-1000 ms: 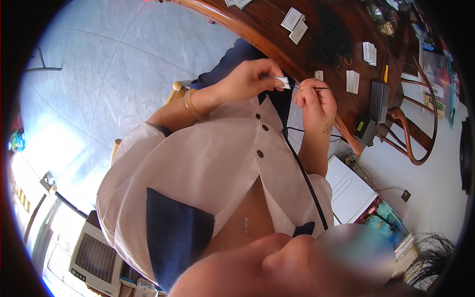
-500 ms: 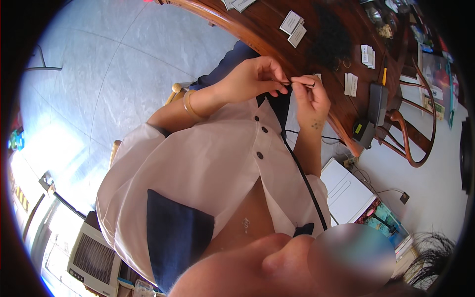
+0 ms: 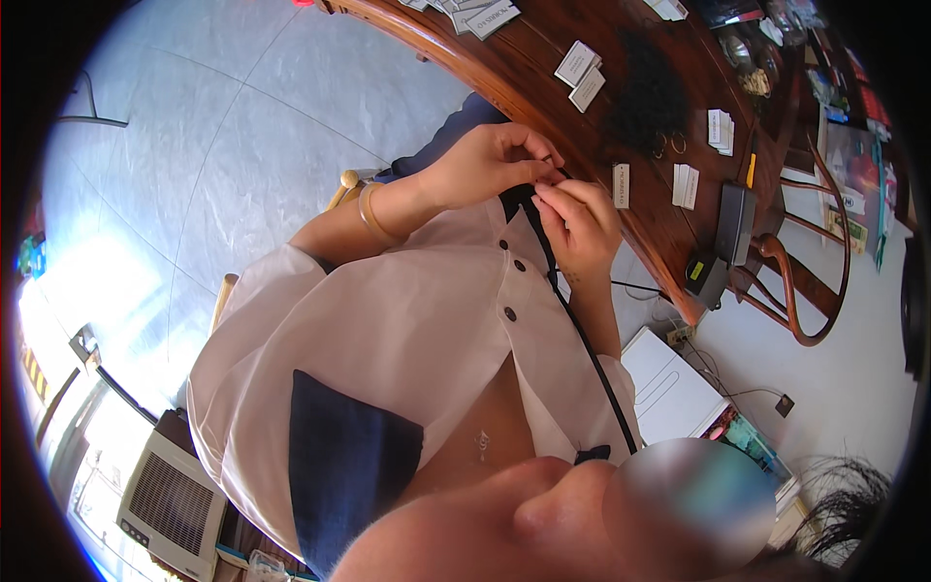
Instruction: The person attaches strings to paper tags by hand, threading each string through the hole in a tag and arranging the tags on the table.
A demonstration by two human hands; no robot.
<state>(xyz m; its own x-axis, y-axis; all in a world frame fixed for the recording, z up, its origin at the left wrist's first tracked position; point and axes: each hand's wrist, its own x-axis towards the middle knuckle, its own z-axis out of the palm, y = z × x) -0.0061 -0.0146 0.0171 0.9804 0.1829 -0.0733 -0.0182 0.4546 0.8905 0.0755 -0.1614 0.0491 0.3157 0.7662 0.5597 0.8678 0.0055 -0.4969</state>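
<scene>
In front of my chest, just off the edge of the wooden table point(image 3: 621, 126), my hands meet at the fingertips. My left hand point(image 3: 499, 163), with a bangle on its wrist, pinches a thin dark strand point(image 3: 548, 161), mostly hidden by the fingers. Thumb and index finger of my right hand point(image 3: 585, 225) are closed on the same spot, the other fingers curled. Beyond them on the table lies a heap of fine black strands point(image 3: 648, 92), with thin gold-coloured rings point(image 3: 669, 145) at its near edge. A white printed card point(image 3: 622, 186) lies next to my right hand.
More white cards lie in small groups: one pair point(image 3: 581, 76), a stack point(image 3: 720, 131), another stack point(image 3: 685, 186) and a spread pile point(image 3: 475, 15). A dark grey box point(image 3: 735, 221) stands near the table's right end, beside a wooden chair point(image 3: 795, 291).
My right hand has moved slightly left and down, its fingers now curled closer to my left fingertips. The dark strand shows less. A card beside the right hand has come into fuller view.
</scene>
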